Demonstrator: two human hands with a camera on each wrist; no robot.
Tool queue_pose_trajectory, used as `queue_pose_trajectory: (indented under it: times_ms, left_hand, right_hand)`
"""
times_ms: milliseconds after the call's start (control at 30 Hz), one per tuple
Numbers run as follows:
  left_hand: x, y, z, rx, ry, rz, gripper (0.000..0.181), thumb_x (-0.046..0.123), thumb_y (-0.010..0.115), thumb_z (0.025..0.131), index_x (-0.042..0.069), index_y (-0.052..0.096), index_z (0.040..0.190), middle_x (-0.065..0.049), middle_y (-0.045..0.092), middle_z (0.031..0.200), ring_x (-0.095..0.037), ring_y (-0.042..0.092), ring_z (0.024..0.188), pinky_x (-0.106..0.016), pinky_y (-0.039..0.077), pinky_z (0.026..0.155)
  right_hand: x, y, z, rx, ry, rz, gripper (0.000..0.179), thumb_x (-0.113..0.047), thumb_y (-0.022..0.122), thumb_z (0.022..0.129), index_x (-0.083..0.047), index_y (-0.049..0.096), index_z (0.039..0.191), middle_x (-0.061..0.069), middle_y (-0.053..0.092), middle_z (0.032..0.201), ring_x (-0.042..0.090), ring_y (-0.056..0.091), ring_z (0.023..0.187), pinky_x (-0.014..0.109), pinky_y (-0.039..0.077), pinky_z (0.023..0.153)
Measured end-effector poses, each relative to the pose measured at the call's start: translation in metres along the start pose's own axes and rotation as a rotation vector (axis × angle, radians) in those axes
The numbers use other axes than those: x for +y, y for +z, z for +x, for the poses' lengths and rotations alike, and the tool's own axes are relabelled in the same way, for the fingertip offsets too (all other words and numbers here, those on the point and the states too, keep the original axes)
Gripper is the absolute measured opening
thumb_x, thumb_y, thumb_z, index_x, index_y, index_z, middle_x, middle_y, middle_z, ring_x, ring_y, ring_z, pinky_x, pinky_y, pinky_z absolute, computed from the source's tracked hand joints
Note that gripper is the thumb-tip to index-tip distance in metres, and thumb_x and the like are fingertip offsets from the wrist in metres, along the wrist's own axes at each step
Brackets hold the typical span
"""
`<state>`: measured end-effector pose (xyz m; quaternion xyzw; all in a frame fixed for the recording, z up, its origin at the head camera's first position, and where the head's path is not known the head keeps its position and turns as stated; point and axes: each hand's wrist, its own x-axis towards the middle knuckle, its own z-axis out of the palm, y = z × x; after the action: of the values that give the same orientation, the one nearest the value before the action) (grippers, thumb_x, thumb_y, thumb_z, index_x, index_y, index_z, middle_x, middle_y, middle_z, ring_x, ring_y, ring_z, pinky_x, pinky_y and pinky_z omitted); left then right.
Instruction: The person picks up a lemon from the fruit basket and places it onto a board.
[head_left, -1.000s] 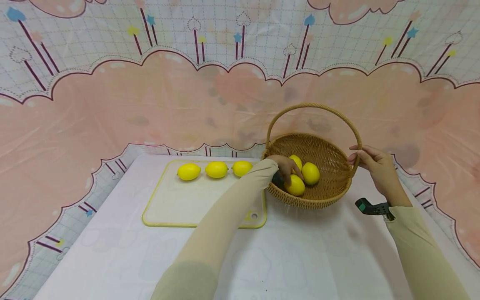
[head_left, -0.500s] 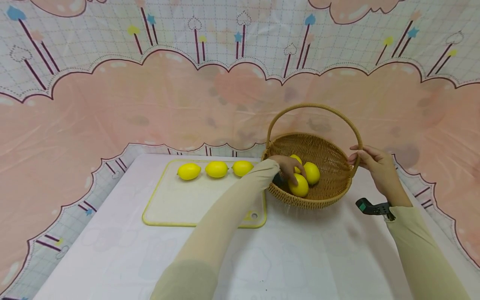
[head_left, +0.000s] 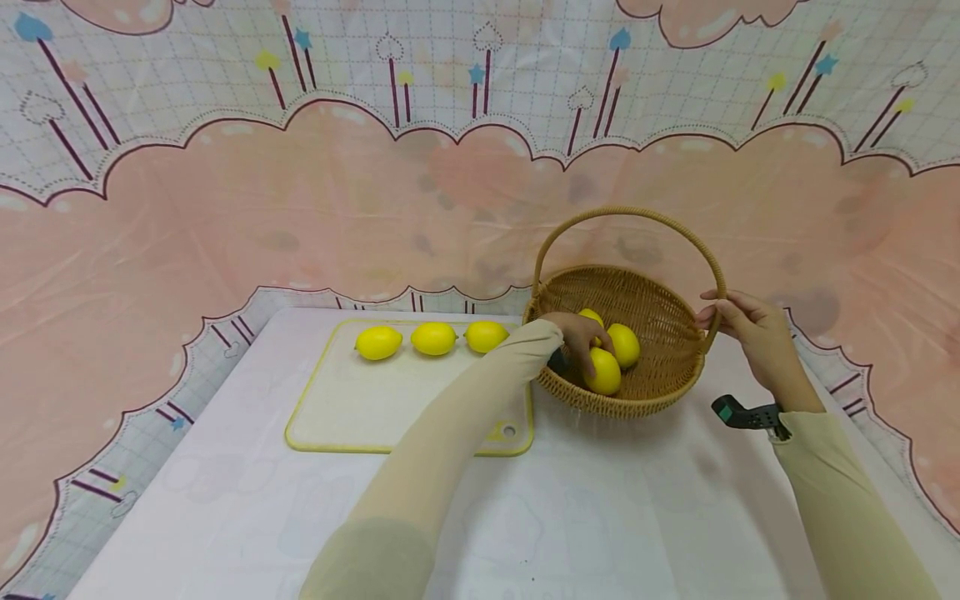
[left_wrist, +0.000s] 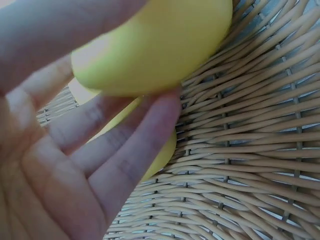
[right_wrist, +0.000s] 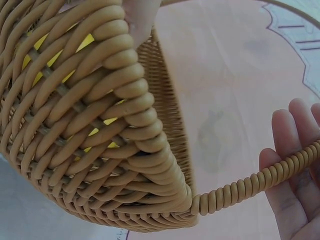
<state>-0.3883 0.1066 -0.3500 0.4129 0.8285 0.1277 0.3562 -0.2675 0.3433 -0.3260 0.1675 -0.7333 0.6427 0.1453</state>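
Observation:
A wicker basket with an arched handle tilts with its mouth toward me. Several yellow lemons lie in it. My left hand reaches in over the near left rim and holds a lemon. In the left wrist view, the thumb lies over this lemon and the fingers sit beneath it. Another lemon rests just right of it, and one more is partly hidden behind the hand. At the basket's right side, my right hand grips the lower handle.
A white cutting board with a yellow edge lies left of the basket. Three lemons stand in a row along its back: left, middle and right. My left sleeve crosses the board. A patterned cloth hangs behind.
The lemon under my left hand has shifted a little to the right within the basket, and the left hand has moved slightly with it. Basket and right hand keep their places.

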Motion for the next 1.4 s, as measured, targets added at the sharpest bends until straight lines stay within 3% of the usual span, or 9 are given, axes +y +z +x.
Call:
queue_pose_trajectory:
  times_ms: [167, 433, 700, 900, 1100, 1267, 1400]
  left_hand:
    - [0.0, 0.0, 0.002, 0.007, 0.013, 0.039, 0.052, 0.022, 0.073, 0.082, 0.017, 0.055, 0.131, -0.005, 0.043, 0.144, -0.022, 0.04, 0.134, -0.025, 0.044, 0.099]
    - [0.001, 0.002, 0.003, 0.038, 0.006, 0.037, 0.05, 0.022, 0.072, 0.082, 0.016, 0.056, 0.129, -0.009, 0.043, 0.144, -0.025, 0.04, 0.134, -0.029, 0.045, 0.1]
    - [0.003, 0.002, 0.0, 0.051, 0.058, 0.044, 0.052, 0.016, 0.072, 0.082, 0.012, 0.056, 0.132, -0.008, 0.052, 0.138, -0.022, 0.049, 0.127, -0.026, 0.046, 0.098]
    - [0.003, -0.001, -0.003, 0.134, 0.091, 0.054, 0.056, 0.019, 0.071, 0.084, 0.01, 0.051, 0.136, -0.007, 0.052, 0.139, -0.019, 0.048, 0.128, -0.023, 0.043, 0.101]
    - [-0.002, -0.007, -0.007, 0.221, 0.136, -0.015, 0.056, 0.018, 0.069, 0.085, 0.006, 0.049, 0.136, -0.008, 0.051, 0.14, -0.018, 0.049, 0.126, -0.023, 0.043, 0.101]
    - [-0.002, -0.015, -0.02, 0.29, 0.151, -0.088, 0.055, 0.018, 0.071, 0.084, 0.006, 0.052, 0.134, -0.009, 0.054, 0.136, -0.019, 0.053, 0.121, -0.024, 0.046, 0.098]
    - [-0.002, -0.023, -0.036, 0.361, 0.142, -0.087, 0.056, 0.024, 0.075, 0.081, 0.01, 0.055, 0.132, -0.006, 0.056, 0.135, -0.017, 0.054, 0.119, -0.024, 0.047, 0.097]
  right_hand:
    - [-0.001, -0.001, 0.0, 0.007, 0.008, -0.024, 0.019, -0.012, 0.052, 0.095, -0.006, 0.064, 0.108, -0.006, 0.071, 0.081, 0.005, 0.067, 0.076, 0.012, 0.054, 0.073]
    - [-0.003, -0.001, -0.001, 0.006, 0.008, -0.014, 0.018, -0.011, 0.052, 0.095, -0.011, 0.065, 0.106, -0.005, 0.071, 0.081, 0.005, 0.067, 0.076, 0.013, 0.054, 0.073]
    - [-0.003, -0.001, -0.002, 0.002, 0.001, -0.012, 0.021, -0.012, 0.052, 0.095, -0.003, 0.063, 0.11, -0.004, 0.071, 0.081, 0.005, 0.067, 0.076, 0.013, 0.054, 0.073]
    - [-0.001, 0.0, -0.002, -0.009, -0.008, 0.042, 0.02, -0.009, 0.051, 0.095, -0.004, 0.064, 0.108, -0.003, 0.072, 0.081, 0.007, 0.067, 0.076, 0.015, 0.055, 0.073]
    - [-0.001, 0.001, -0.002, -0.009, 0.006, 0.013, 0.02, -0.012, 0.052, 0.095, -0.008, 0.065, 0.108, -0.003, 0.071, 0.082, 0.006, 0.067, 0.077, 0.014, 0.055, 0.073]
    - [-0.002, 0.001, -0.002, -0.005, 0.017, -0.011, 0.02, -0.014, 0.052, 0.095, -0.007, 0.065, 0.109, -0.004, 0.071, 0.081, 0.006, 0.067, 0.076, 0.014, 0.054, 0.073]
    - [-0.002, 0.0, -0.003, 0.0, 0.022, -0.03, 0.019, -0.014, 0.052, 0.095, -0.011, 0.065, 0.108, -0.005, 0.071, 0.082, 0.005, 0.067, 0.077, 0.013, 0.054, 0.074]
